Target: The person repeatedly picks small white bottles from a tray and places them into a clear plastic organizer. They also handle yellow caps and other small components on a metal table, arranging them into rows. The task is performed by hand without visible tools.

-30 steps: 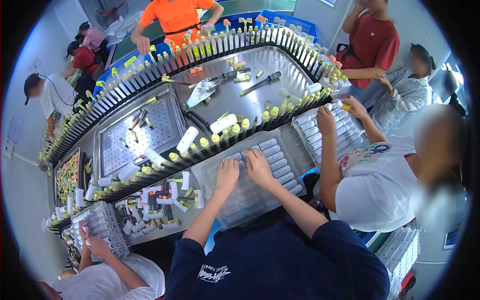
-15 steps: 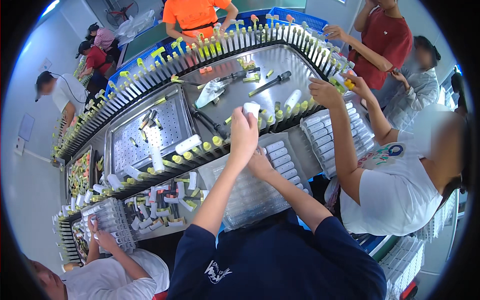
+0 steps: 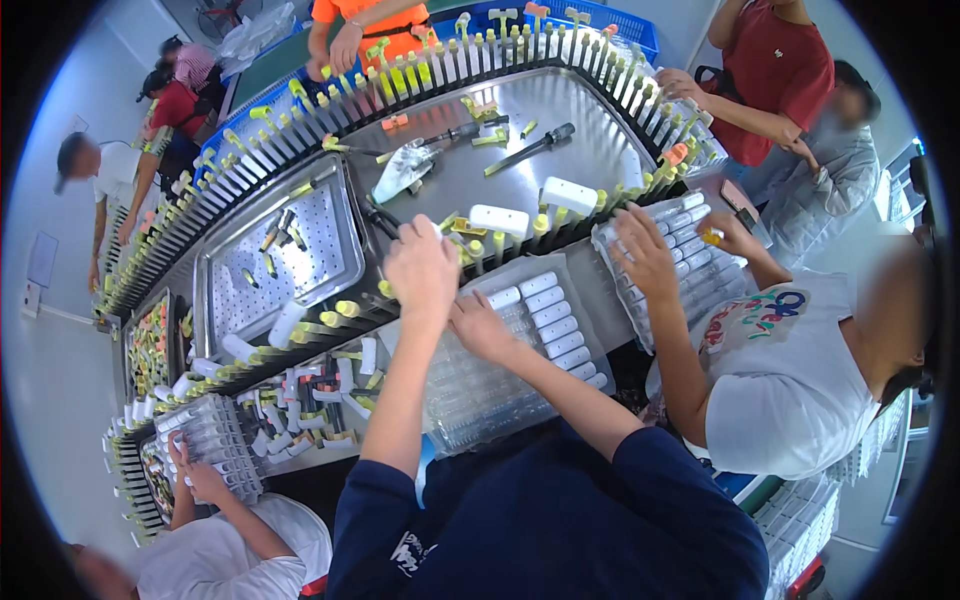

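Note:
My left hand (image 3: 423,275) reaches over the front row of yellow-topped posts (image 3: 385,290). Its fingers are closed around a white plastic casing (image 3: 437,229), of which only a small part shows. Lower and to the right, my right hand (image 3: 485,328) rests with bent fingers at the far left corner of the clear plastic tray (image 3: 470,410). Whatever its fingers hold is hidden. Beside them, white casings (image 3: 553,313) lie in a column in the tray. Two more casings, one of them a white casing (image 3: 498,220), sit on posts right of my left hand.
Behind the posts lie a metal tabletop (image 3: 520,90) and a perforated tray (image 3: 215,285) with small parts. A crumpled white glove (image 3: 404,170) and dark tools lie there. Loose white pieces (image 3: 300,400) are heaped at left. Co-workers sit close on both sides; another casing tray (image 3: 625,270) is at right.
My left hand has moved left and down with the casing, and my right hand has shifted left. The posts have travelled left. The right-hand co-worker's hands have dropped toward their tray.

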`<state>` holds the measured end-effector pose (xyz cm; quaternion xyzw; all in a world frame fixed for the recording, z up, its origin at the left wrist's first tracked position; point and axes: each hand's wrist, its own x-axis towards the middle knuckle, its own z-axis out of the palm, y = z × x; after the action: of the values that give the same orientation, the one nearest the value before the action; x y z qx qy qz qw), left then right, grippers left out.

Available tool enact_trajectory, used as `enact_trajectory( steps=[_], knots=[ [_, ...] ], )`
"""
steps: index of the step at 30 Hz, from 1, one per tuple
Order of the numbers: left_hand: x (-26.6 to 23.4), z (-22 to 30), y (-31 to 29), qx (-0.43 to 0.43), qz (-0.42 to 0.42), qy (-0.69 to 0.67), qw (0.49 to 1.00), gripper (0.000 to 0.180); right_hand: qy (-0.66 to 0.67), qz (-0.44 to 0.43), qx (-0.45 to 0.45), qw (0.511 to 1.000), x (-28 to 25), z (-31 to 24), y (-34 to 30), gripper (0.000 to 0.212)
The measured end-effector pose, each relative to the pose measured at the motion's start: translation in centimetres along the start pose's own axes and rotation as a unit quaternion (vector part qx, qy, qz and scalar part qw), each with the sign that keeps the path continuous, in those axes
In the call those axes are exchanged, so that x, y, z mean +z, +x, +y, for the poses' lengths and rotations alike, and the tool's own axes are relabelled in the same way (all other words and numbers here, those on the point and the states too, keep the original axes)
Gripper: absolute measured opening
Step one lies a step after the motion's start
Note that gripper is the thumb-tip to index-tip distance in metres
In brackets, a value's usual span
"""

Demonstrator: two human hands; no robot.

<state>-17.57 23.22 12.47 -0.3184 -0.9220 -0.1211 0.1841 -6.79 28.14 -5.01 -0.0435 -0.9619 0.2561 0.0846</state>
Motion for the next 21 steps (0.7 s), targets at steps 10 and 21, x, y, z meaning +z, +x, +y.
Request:
enact_trajectory(
  steps=[10, 21],
  knots=[
    [4.0, -3.6, -13.0, 0.145, 0.156, -0.149, 0.966, 0.038, 0.243, 0.086, 0.194, 0.947, -6.5, -4.3, -10.1, 0.041],
    [18.2, 2.6, -11.7, 0.125, -0.14, -0.25, 0.95, 0.022, 0.131, 0.099, 0.172, 0.971, -3.5, 0.7, -13.1, 0.044]
  ],
)
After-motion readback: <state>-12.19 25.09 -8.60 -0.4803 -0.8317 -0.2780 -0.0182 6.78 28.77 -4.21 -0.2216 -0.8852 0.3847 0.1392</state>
